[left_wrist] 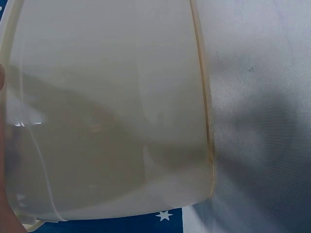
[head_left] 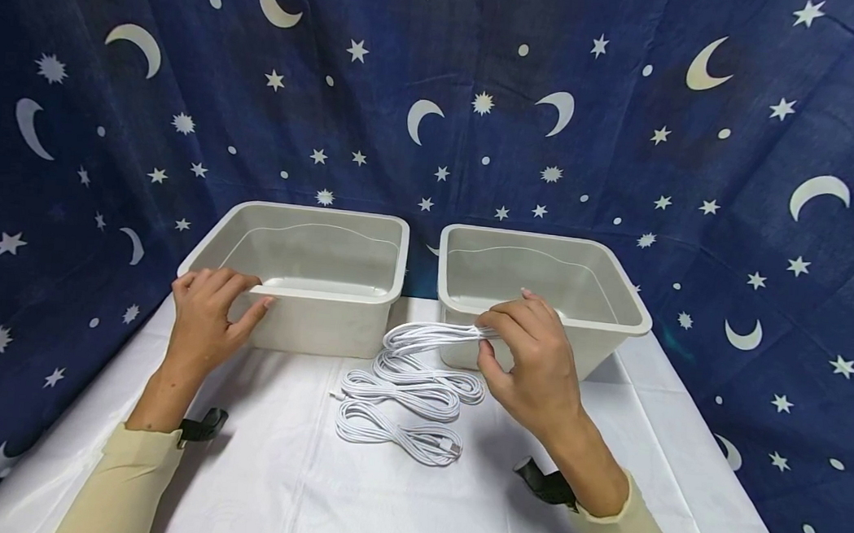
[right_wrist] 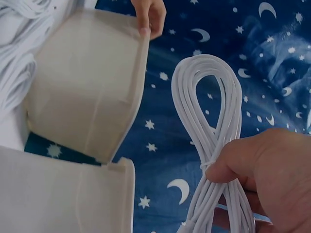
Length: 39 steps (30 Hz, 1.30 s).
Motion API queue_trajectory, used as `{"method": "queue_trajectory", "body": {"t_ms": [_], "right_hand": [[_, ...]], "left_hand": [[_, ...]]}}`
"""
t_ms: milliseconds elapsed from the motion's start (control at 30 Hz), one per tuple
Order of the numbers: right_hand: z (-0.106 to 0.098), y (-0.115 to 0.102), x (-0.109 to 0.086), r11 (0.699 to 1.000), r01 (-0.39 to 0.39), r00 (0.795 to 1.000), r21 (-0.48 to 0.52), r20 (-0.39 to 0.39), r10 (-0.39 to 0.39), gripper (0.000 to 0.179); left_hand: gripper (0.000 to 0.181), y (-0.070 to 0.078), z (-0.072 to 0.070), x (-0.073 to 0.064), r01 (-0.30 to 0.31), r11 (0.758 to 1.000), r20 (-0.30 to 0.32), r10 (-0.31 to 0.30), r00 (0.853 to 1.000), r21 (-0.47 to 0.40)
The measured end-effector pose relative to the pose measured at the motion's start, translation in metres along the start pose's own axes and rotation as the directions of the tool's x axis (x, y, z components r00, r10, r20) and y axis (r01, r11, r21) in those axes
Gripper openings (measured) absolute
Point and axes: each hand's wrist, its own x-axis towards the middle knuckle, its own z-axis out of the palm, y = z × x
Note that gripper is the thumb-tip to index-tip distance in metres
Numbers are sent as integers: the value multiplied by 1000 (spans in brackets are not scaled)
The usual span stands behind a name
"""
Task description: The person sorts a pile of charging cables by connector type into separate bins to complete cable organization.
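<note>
My right hand (head_left: 535, 359) pinches a coiled white cable (right_wrist: 206, 77) between thumb and fingers, near the tie at its middle. It holds the coil in front of the right grey bin (head_left: 546, 235), with one loop reaching left over other coils. My left hand (head_left: 211, 314) grips the front rim of the left grey bin (head_left: 321, 325), fingers over the edge and thumb outside. Several more coiled white cables (head_left: 426, 447) lie in an overlapping row on the table, the nearest showing a USB plug (head_left: 449, 445). In the left wrist view, the bin's outer wall (left_wrist: 112, 121) fills most of the picture.
Both bins stand side by side on a white cloth-covered table (head_left: 353, 507), with a narrow gap between them. Behind and around hangs a dark blue curtain (head_left: 478, 155) with moons and stars. Dark straps (head_left: 204, 424) circle both wrists.
</note>
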Motion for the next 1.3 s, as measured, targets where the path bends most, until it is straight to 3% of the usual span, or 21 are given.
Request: {"method": "queue_trajectory", "body": {"t_ms": [500, 767, 1300], "right_hand": [[-20, 28, 6, 1000, -22, 984, -17, -180, 19, 24], [-26, 46, 6, 996, -54, 980, -71, -194, 40, 21], [-19, 83, -1, 987, -130, 973, -90, -201, 110, 22]], "left_hand": [[33, 0, -1, -1, -14, 1000, -18, 14, 1000, -6], [33, -1, -1, -1, -21, 1000, -23, 20, 1000, -6], [31, 1, 0, 0, -21, 1000, -28, 21, 999, -19]]}}
